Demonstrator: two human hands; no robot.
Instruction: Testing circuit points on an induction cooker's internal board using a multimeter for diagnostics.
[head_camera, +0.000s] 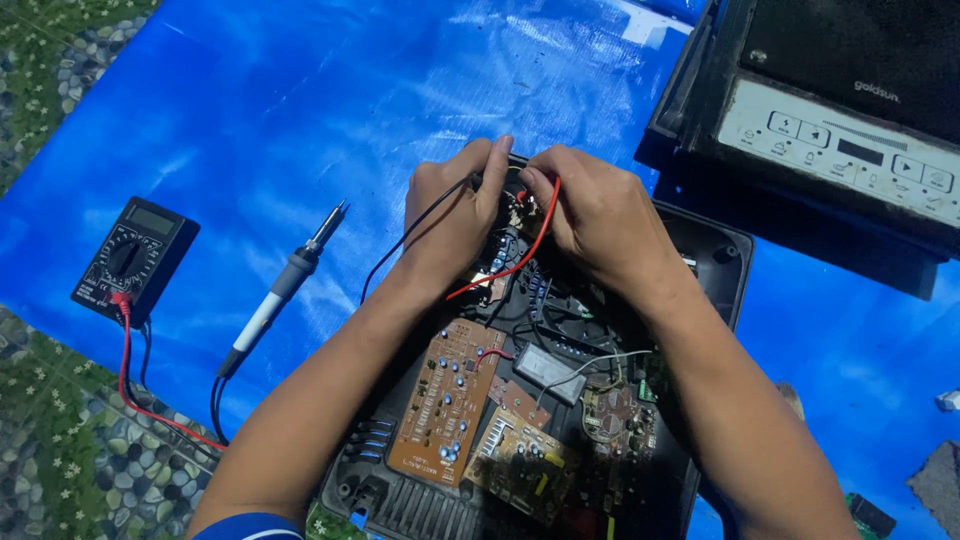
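left hand (452, 215) pinched the black probe (478, 181), right hand (590, 215) the red probe (522, 197), both grips closed to press tips steadily onto the opened appliance (715, 262).

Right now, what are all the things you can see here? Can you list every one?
Multimeter: one, black, far left on the sheet.
Soldering iron: one, grey and white handle, lying between multimeter and hands.
Red lead: one, running under the right hand.
Black lead: one, running under the left hand.
Open casing: one, black, centre, holding the boards.
Circuit boards: several, brown, inside the casing.
Appliance top: one, black with pale button panel, upper right.
Plastic sheet: one, blue, under everything.
Patterned floor: green pebble print, left edge.
Left hand: one, holding a probe over the casing.
Right hand: one, holding a probe beside it.
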